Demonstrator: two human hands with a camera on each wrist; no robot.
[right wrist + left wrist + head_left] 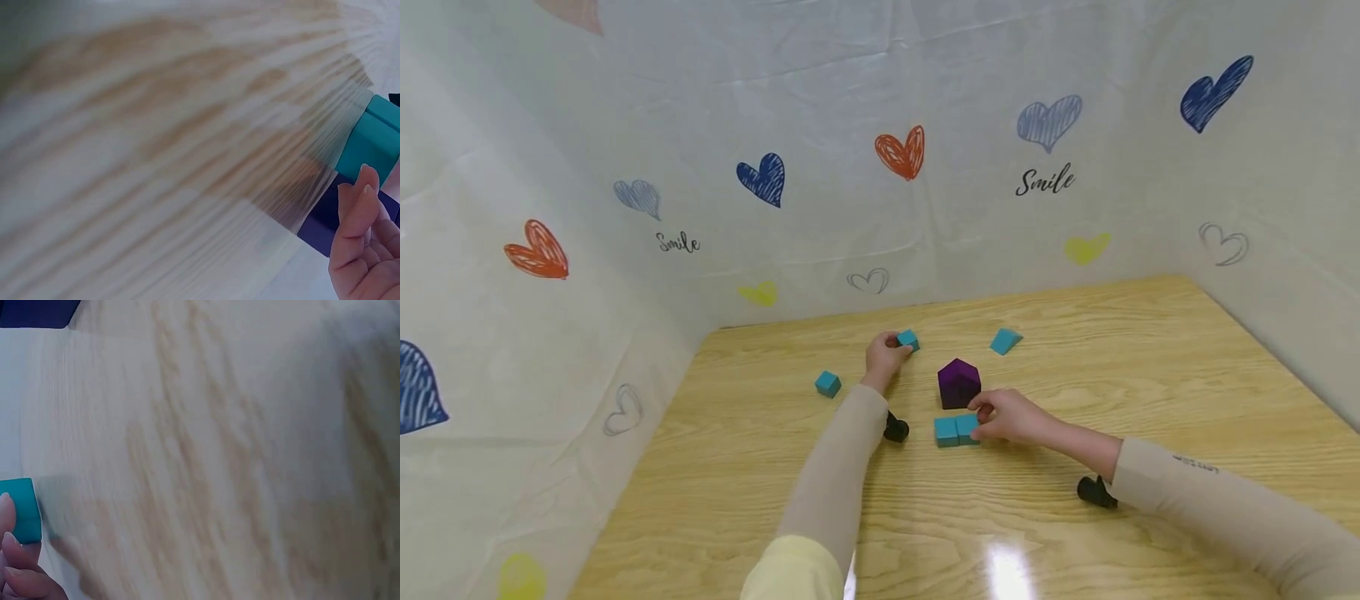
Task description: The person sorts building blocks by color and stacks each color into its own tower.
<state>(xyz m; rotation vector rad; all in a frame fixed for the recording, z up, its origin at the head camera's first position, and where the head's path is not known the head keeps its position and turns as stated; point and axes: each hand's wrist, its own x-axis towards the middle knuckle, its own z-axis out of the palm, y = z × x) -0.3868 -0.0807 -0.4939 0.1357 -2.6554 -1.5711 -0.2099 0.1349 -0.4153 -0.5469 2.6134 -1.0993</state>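
The left hand point(886, 358) pinched a blue cube point(907, 340) near the bench's point(1150, 358) far edge; the right hand point(1011, 417) pinched one of two touching blue blocks point(967, 428). Only the head view showed a blue wedge point(1004, 341).

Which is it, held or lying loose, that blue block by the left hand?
Held: the left hand has its fingertips and thumb against the blue block, pinching it.

Cube pair point(947, 431) before pentagonal block point(959, 385); perhaps touching; wedge point(1005, 341) behind, rightward.
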